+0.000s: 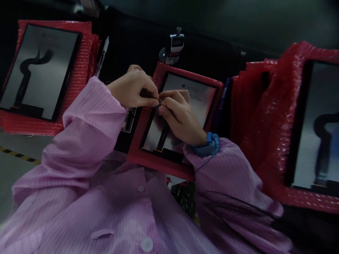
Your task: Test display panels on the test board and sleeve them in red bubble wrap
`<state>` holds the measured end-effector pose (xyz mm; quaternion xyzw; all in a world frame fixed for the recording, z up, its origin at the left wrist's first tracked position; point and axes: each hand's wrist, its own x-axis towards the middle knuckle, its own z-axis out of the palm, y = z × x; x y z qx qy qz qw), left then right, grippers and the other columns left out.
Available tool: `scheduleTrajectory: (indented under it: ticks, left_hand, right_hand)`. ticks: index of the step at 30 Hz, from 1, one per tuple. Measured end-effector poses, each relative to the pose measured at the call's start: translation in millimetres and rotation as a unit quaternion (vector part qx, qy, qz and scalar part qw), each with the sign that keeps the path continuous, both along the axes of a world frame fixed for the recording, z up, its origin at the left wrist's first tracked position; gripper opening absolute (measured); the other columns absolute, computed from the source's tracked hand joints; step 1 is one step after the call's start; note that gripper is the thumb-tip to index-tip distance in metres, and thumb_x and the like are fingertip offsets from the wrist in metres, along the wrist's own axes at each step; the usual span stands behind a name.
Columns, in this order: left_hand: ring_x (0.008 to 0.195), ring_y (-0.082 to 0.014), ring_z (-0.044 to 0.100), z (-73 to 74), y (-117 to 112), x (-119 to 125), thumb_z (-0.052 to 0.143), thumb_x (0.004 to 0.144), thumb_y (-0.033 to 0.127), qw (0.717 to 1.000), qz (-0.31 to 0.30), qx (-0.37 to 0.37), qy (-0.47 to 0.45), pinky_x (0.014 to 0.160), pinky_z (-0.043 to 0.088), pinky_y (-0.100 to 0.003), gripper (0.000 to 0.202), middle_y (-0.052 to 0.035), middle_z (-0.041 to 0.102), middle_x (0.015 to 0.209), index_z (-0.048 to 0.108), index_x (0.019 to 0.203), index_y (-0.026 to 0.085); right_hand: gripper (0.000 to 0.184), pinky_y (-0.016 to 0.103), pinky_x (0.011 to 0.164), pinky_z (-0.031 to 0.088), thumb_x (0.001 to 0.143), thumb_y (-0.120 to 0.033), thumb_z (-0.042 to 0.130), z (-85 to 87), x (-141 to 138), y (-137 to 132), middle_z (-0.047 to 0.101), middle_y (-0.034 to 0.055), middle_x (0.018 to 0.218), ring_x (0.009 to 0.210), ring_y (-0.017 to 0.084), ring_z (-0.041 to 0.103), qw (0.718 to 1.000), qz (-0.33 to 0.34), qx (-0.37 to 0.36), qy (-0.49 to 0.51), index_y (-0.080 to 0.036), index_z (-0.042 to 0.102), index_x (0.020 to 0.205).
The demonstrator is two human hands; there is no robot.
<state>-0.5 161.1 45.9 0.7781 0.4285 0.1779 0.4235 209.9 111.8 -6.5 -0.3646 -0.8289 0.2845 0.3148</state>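
Dark bench (137, 38), dim room, patch of grey floor (16, 173) with striped tape (19, 155) down left of the grips. Left grip (135, 88) and right grip (182, 118) meet tip to tip, both pinched narrow on a small dark piece (159, 102), mostly hidden by the fingertips. Display panel (200, 102) sits right under them, tilted on a red pad (135, 148). Its black ribbon (162, 137) runs up beneath the right grip; can't tell if the pinched piece is its end. Chrome device (177, 44) just beyond the grips, white pen (103, 53) near the left one. Red bubble wrap with another panel well left (50, 84), same again well right (300, 155). Blue band (208, 144) on right wrist.
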Motion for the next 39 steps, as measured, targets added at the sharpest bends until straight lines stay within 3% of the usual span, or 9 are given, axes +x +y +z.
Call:
scheduleTrajectory:
  ticks: [7,12,15,17,19,23,27,34,39]
  left_hand:
    - [0.08,-0.0148,0.067,1.6,-3,7,0.075,0.077,0.015,0.999,0.002,-0.002,0.046,0.116,0.032,-0.042,0.017,0.006,0.061,0.062,0.07,0.061,0.019]
    - [0.094,-0.0206,0.066,2.5,2,-2,0.078,0.082,0.031,0.987,-0.03,0.117,0.103,0.114,0.035,-0.047,0.011,0.0006,0.07,0.082,0.074,0.083,0.02]
    - [0.097,-0.0219,0.064,7.2,-13,-13,0.063,0.096,0.04,0.963,0.106,0.241,0.062,0.1,0.047,-0.044,0.02,-0.0049,0.071,0.097,0.07,0.095,0.022]
    - [0.09,-0.0216,0.063,5.7,-39,-20,0.049,0.104,0.039,0.909,0.268,0.317,0.023,0.087,0.051,-0.041,0.024,-0.0059,0.068,0.094,0.064,0.091,0.025]
    - [0.084,-0.0222,0.061,-3.0,-74,-23,0.043,0.106,0.035,0.864,0.36,0.349,0.037,0.082,0.052,-0.042,0.027,-0.007,0.066,0.089,0.062,0.09,0.025]
    - [0.112,-0.0299,0.057,-36.4,-140,-20,0.053,0.101,0.033,0.839,0.337,0.366,0.221,0.098,0.049,-0.049,0.026,-0.0172,0.062,0.12,0.069,0.113,0.017]
    - [0.125,-0.0327,0.052,-62.2,-166,-11,0.047,0.104,0.032,0.836,0.306,0.342,0.301,0.105,0.045,-0.05,0.039,-0.0203,0.051,0.141,0.067,0.136,0.022]
    - [0.128,-0.037,0.051,-56.6,-164,-11,0.047,0.101,0.027,0.858,0.287,0.266,0.334,0.108,0.041,-0.057,0.043,-0.0187,0.052,0.146,0.068,0.138,0.031]
    - [0.127,-0.0388,0.053,-55.3,-163,-11,0.049,0.099,0.024,0.85,0.274,0.279,0.352,0.108,0.042,-0.058,0.045,-0.0177,0.055,0.148,0.067,0.14,0.029]
  right_hand:
    - [0.03,0.047,0.105,0.043,0.106,-0.039,0.041,-4.2,-2,1,0.065,0.0088,0.115,0.112,0.024,0.051,1.0,-0.002,0.018,0.003,-0.022,0.06,0.091]
    - [0.045,0.045,0.105,0.044,0.108,-0.052,0.033,-5.1,-5,1,0.066,0.0083,0.111,0.111,0.023,0.054,0.999,-0.023,0.002,0.032,-0.023,0.061,0.089]
    - [0.06,0.045,0.104,0.043,0.108,-0.059,0.019,-4.2,-6,3,0.067,0.0068,0.106,0.107,0.022,0.058,0.996,-0.042,-0.012,0.077,-0.024,0.063,0.089]
    - [0.063,0.045,0.102,0.043,0.107,-0.061,0.016,-4.0,-6,5,0.068,0.0057,0.101,0.104,0.021,0.061,0.994,-0.053,-0.016,0.098,-0.024,0.064,0.089]
    - [0.063,0.044,0.1,0.043,0.107,-0.062,0.018,-4.2,-7,7,0.069,0.0051,0.097,0.101,0.021,0.062,0.992,-0.064,-0.019,0.109,-0.024,0.064,0.089]
    - [0.059,0.041,0.096,0.043,0.108,-0.06,0.023,-6.0,-10,8,0.068,0.0046,0.094,0.096,0.02,0.062,0.991,-0.076,-0.018,0.108,-0.023,0.064,0.09]
    - [0.058,0.04,0.095,0.041,0.108,-0.06,0.023,-8.1,-13,8,0.068,0.0044,0.093,0.094,0.02,0.061,0.991,-0.084,-0.006,0.106,-0.023,0.063,0.089]
    - [0.059,0.038,0.093,0.041,0.108,-0.06,0.021,-7.4,-14,8,0.068,0.0038,0.091,0.092,0.018,0.06,0.989,-0.101,0.029,0.103,-0.022,0.061,0.087]
    - [0.055,0.042,0.098,0.043,0.109,-0.055,0.022,6.5,-7,10,0.069,0.007,0.097,0.098,0.022,0.06,0.987,-0.13,0.052,0.076,-0.022,0.062,0.091]
